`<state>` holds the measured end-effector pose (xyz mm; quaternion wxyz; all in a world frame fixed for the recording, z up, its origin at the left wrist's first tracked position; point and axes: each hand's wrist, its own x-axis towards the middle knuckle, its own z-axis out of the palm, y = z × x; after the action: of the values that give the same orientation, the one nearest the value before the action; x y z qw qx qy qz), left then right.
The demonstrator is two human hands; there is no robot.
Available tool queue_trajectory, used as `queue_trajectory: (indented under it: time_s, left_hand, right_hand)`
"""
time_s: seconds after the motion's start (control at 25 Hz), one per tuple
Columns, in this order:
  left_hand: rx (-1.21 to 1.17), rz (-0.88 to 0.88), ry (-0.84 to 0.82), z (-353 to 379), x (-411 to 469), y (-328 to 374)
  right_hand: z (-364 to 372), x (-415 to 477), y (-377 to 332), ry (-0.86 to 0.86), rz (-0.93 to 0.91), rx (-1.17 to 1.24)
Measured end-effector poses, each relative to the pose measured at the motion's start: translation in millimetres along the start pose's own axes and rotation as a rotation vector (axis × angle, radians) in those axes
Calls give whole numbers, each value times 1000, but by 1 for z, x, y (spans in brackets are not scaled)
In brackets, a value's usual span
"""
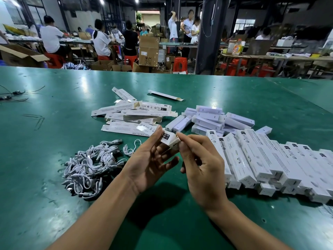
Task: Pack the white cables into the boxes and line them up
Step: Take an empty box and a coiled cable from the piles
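Green table (54,177) holds a heap of white cables (90,166). Above it, left hand (149,163) and right hand (201,165) pinch a small white box (169,138), its open end hidden behind fingertips.

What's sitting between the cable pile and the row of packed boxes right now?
In the head view, both hands, left hand and right hand, holding one box above the green table.

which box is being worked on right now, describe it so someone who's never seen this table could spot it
Start at the green table and find the two bare hands in the middle foreground. The box is the small white one pinched between the left hand and the right hand. Unlike the flat empty boxes behind it and the packed row to its right, it alone is lifted off the table.
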<state>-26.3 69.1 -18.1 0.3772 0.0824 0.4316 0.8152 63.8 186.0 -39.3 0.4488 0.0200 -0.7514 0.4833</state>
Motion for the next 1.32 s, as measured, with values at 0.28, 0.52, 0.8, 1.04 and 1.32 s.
queue_trajectory:
  time_s: [0.28, 0.52, 0.8, 1.04, 1.32]
  left_hand:
    - [36, 13, 22, 0, 0, 0]
    - [54, 1, 51, 1, 1, -1]
    - [132, 25, 43, -2, 2, -1]
    - [129, -6, 50, -3, 0, 1]
    - [-19, 200, 102, -4, 4, 4]
  right_hand:
    - [-2, 4, 1, 42, 37, 41]
    - [-3, 4, -3, 62, -50, -29]
    - [-2, 2, -6, -85, 231, 199]
    - [-4, 5, -7, -113, 231, 191]
    - [1, -1, -6, -172, 203, 58]
